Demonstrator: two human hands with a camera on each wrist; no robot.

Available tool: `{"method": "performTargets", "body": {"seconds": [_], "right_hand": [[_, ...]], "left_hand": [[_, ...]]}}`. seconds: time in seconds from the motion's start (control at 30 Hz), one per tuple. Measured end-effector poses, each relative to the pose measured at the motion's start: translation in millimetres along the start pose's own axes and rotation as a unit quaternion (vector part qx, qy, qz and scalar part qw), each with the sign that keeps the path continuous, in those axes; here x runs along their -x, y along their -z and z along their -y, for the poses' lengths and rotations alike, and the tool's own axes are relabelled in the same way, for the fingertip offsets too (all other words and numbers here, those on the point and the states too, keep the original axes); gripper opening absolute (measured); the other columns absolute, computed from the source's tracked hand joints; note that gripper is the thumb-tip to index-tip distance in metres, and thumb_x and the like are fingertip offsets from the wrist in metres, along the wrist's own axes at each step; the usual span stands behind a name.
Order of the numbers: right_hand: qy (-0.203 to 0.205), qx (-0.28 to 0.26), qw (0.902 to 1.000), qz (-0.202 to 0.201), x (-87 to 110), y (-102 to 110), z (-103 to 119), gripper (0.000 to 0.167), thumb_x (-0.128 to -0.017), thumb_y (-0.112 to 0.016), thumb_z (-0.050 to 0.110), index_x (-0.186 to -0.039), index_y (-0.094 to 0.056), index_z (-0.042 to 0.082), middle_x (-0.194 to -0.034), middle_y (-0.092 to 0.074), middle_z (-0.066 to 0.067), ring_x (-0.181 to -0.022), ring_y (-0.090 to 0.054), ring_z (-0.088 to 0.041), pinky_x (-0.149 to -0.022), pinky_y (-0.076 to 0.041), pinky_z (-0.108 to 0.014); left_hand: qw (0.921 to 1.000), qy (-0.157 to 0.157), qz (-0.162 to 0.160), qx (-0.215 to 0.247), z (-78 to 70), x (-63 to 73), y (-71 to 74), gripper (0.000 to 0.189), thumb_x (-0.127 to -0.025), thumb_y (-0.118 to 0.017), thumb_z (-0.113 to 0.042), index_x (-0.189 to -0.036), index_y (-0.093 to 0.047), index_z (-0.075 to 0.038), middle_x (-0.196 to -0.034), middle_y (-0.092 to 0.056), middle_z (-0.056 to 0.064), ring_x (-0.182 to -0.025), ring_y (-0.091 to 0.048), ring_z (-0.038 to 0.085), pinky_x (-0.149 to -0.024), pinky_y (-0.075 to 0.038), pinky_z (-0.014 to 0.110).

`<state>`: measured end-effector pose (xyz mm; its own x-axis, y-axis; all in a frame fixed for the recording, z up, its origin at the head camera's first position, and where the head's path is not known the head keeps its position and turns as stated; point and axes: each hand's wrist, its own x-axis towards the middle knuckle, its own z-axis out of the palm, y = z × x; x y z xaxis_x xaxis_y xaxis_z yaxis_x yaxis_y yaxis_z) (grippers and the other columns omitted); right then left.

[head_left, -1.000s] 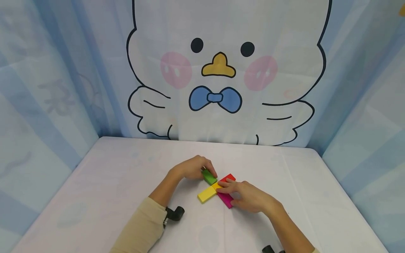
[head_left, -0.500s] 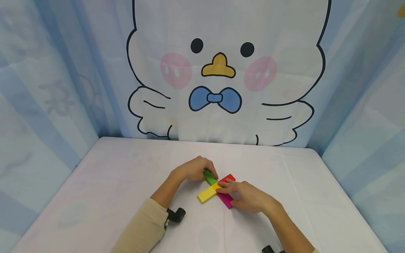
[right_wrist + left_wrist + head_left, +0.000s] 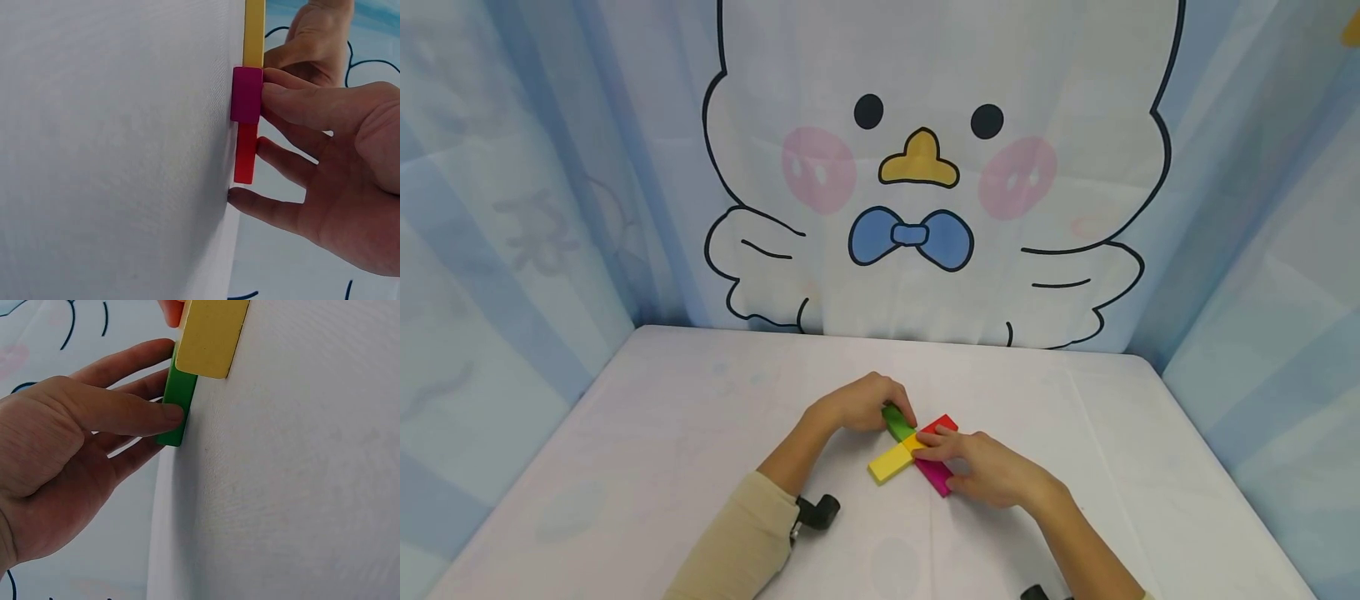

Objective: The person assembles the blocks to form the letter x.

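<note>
On the white table, wooden blocks lie in a cross: yellow (image 3: 889,463), green (image 3: 898,423), red (image 3: 950,422) and magenta (image 3: 934,478), around a small orange-yellow block (image 3: 912,442). My left hand (image 3: 865,402) pinches the green block between thumb and fingers, its inner end against the middle block. In the left wrist view the thumb lies along the side of the green block (image 3: 180,390). My right hand (image 3: 988,468) rests outstretched fingers on the middle and red blocks, its thumb touching the magenta block (image 3: 247,95). These fingers partly cover the middle.
The table (image 3: 737,433) has a pale cloth cover. Behind it hangs a curtain (image 3: 917,292) with a cartoon bird, and blue curtains flank both sides. A black wrist camera (image 3: 817,512) sits at the left sleeve.
My left hand has shifted slightly right, bringing the green block in against the middle block and down flatter. My right hand and the other blocks have stayed in place.
</note>
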<state>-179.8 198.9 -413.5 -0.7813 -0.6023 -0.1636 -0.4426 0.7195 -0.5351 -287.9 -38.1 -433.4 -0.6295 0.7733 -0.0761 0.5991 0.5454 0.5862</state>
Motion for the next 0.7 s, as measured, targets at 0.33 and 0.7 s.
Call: {"method": "performTargets", "body": {"seconds": [0.33,0.7], "right_hand": [[0.002,0.006,1.0,0.0,-2.1,-0.5,0.5,0.056,-0.09,-0.067,-0.005,-0.142,-0.066,0.016,-0.161,-0.05,-0.002,-0.153,-0.038,-0.034,-0.118,-0.037,-0.06],[0.003,0.022,0.9997,0.01,-6.1,-2.8,-0.9,0.055,-0.091,-0.067,-0.004,-0.142,-0.067,0.017,-0.16,-0.051,-0.003,-0.152,-0.04,-0.035,-0.119,-0.036,-0.063]], "left_hand": [[1.0,0.008,0.003,0.005,0.4,2.6,1.4,0.033,-0.092,-0.07,0.007,-0.11,-0.082,-0.019,-0.111,-0.074,-0.006,-0.111,-0.063,0.014,-0.104,-0.053,0.031],[0.9998,0.018,-0.001,-0.008,-1.2,6.8,1.3,0.042,-0.092,-0.07,0.006,-0.122,-0.079,-0.022,-0.141,-0.067,-0.003,-0.14,-0.054,0.023,-0.119,-0.043,0.048]]}}
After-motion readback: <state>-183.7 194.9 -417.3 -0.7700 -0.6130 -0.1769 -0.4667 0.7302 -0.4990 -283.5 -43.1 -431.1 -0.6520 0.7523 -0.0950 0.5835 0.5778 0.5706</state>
